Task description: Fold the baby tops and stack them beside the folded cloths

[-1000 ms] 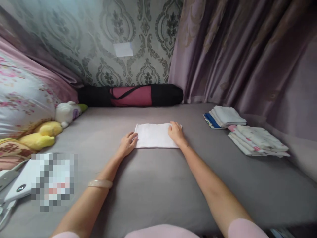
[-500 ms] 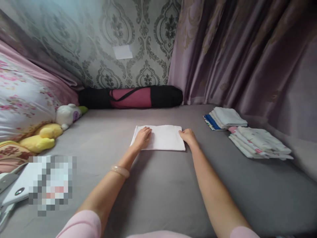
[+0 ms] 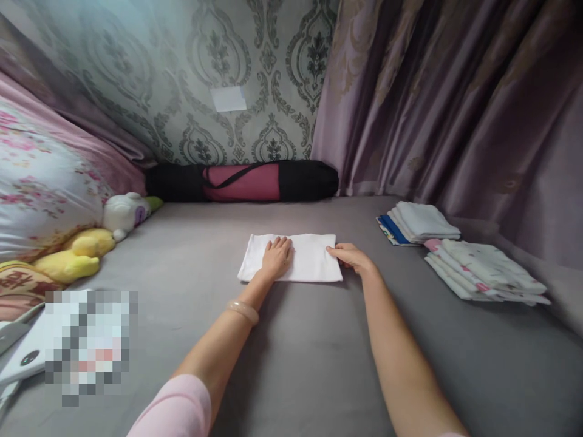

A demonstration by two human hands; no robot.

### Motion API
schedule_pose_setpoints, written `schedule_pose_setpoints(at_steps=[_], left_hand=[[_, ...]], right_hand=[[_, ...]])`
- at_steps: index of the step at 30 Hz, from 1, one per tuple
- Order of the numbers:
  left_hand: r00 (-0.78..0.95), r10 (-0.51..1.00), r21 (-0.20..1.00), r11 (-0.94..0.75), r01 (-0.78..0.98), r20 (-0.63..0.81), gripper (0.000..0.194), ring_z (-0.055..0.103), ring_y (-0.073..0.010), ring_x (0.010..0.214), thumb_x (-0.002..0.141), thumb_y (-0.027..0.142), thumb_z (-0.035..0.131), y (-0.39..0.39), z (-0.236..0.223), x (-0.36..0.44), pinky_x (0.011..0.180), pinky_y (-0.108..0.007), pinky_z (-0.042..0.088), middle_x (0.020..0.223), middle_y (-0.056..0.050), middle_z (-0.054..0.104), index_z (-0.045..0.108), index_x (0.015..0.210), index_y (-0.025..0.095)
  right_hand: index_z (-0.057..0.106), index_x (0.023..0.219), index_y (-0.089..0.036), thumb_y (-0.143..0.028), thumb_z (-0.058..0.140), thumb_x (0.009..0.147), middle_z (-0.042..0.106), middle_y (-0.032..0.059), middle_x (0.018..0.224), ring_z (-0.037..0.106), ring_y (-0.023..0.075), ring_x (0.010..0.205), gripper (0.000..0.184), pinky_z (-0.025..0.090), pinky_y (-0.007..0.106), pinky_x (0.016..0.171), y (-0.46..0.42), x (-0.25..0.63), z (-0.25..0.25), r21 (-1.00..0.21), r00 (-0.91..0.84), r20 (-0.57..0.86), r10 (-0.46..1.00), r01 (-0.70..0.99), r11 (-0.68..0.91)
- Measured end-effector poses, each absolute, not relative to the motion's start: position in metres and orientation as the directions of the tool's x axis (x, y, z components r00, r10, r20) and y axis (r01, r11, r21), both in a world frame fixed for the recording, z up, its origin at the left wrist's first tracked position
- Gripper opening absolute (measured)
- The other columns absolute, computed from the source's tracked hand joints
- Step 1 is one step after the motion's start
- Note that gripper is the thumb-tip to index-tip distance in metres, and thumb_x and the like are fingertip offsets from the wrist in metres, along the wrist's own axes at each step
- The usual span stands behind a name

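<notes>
A folded white cloth (image 3: pixel 310 258) lies flat on the grey bed sheet (image 3: pixel 291 340) in front of me. Pressed on top of it, a little left of its middle, is my left hand (image 3: pixel 277 258), palm down with the fingers stretched out. My right hand (image 3: pixel 350 256) pinches the cloth's right edge, thumb on top and fingers partly hidden beneath. A pale bangle (image 3: pixel 243 312) circles my left wrist.
To the right lie two stacks of folded cloths, a white-topped stack (image 3: pixel 426 221) and a patterned stack (image 3: pixel 489 270). A long black and red bag (image 3: pixel 246 182) rests along the wall. Plush toys (image 3: pixel 73 261), a floral pillow (image 3: pixel 45 164) and a white device (image 3: pixel 27 358) are at left.
My left hand has slid right from the cloth's left part towards its middle, its fingers flatter now. The right hand still grips the right edge, its fingers reaching further under it.
</notes>
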State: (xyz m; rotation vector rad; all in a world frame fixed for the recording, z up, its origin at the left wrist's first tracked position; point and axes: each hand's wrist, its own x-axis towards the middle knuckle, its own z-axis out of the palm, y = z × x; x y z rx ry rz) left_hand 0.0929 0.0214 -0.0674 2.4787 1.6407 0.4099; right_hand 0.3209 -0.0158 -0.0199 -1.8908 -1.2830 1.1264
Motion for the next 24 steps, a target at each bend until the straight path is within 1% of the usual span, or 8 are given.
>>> schedule_pose_setpoints(at_steps=[4,7,11,13,15,17,20,24], left_hand=[[0.361,0.923,0.217,-0.382,0.898,0.132,0.047,0.029,-0.0284,0.141,0.098,0.036,0.028,0.020,-0.067,0.096,0.115,-0.051,0.022,0.150,-0.009,0.041,0.042,0.141,0.020],[0.357,0.924,0.202,-0.378,0.903,0.134,0.050,0.029,-0.0306,0.141,0.098,0.036,0.027,0.020,-0.069,0.096,0.114,-0.053,0.022,0.151,-0.009,0.040,0.041,0.142,0.019],[0.354,0.924,0.210,-0.378,0.902,0.145,0.051,0.029,-0.0321,0.141,0.096,0.032,0.028,0.022,-0.074,0.096,0.114,-0.055,0.021,0.150,-0.010,0.040,0.040,0.143,0.018],[0.355,0.922,0.226,-0.383,0.896,0.154,0.050,0.030,-0.0328,0.141,0.096,0.031,0.028,0.023,-0.076,0.096,0.113,-0.056,0.021,0.150,-0.011,0.041,0.041,0.143,0.019],[0.356,0.920,0.249,-0.387,0.888,0.163,0.050,0.030,-0.0335,0.140,0.096,0.031,0.030,0.024,-0.077,0.096,0.113,-0.058,0.021,0.149,-0.011,0.042,0.042,0.142,0.020],[0.357,0.920,0.265,-0.389,0.883,0.162,0.049,0.030,-0.0341,0.140,0.096,0.031,0.030,0.024,-0.075,0.096,0.112,-0.059,0.021,0.149,-0.012,0.041,0.042,0.143,0.020],[0.370,0.920,0.259,-0.391,0.883,0.129,0.051,0.030,-0.0355,0.140,0.096,0.032,0.029,0.023,-0.070,0.096,0.111,-0.059,0.021,0.150,-0.013,0.040,0.040,0.144,0.020],[0.409,0.907,0.225,-0.421,0.879,0.100,0.051,0.030,-0.0383,0.139,0.093,0.029,0.034,0.019,-0.063,0.094,0.108,-0.062,0.023,0.149,-0.016,0.039,0.041,0.143,0.018]], right_hand=[[0.060,0.075,-0.014,-0.016,0.067,0.079,0.063,-0.0012,0.062,0.055,0.0085,0.052,0.008,0.042,0.017,0.049,-0.017,0.320,-0.019,-0.866,0.121,-0.356,0.927,0.331,-0.376],[0.062,0.084,-0.013,-0.013,0.066,0.079,0.069,0.0034,0.072,0.062,0.0115,0.059,0.007,0.049,0.021,0.056,-0.018,0.319,-0.020,-0.897,0.090,-0.393,0.915,0.183,-0.403],[0.062,0.100,-0.012,-0.008,0.061,0.079,0.073,0.0081,0.083,0.068,0.0150,0.068,0.021,0.055,0.025,0.067,-0.020,0.317,-0.015,-0.931,0.002,-0.362,0.932,-0.055,-0.361],[0.058,0.111,-0.014,-0.009,0.062,0.079,0.073,0.0081,0.091,0.069,0.0160,0.074,0.033,0.056,0.028,0.071,-0.020,0.313,-0.011,-0.941,-0.020,-0.317,0.948,-0.118,-0.317],[0.053,0.120,-0.018,-0.011,0.062,0.080,0.073,0.0068,0.098,0.070,0.0162,0.079,0.042,0.056,0.028,0.073,-0.019,0.308,-0.006,-0.953,-0.040,-0.268,0.962,-0.132,-0.271],[0.050,0.125,-0.020,-0.012,0.062,0.080,0.072,0.0052,0.098,0.070,0.0158,0.079,0.047,0.056,0.027,0.072,-0.017,0.299,0.000,-0.964,-0.074,-0.223,0.972,-0.132,-0.231],[0.049,0.126,-0.021,-0.012,0.063,0.078,0.071,0.0022,0.090,0.068,0.0136,0.071,0.051,0.055,0.024,0.066,-0.011,0.282,0.009,-0.970,-0.117,-0.171,0.978,-0.157,-0.188],[0.049,0.125,-0.021,-0.009,0.061,0.078,0.065,-0.0036,0.075,0.061,0.0095,0.059,0.050,0.051,0.018,0.055,-0.003,0.247,0.022,-0.968,-0.084,-0.183,0.979,-0.161,-0.195]])
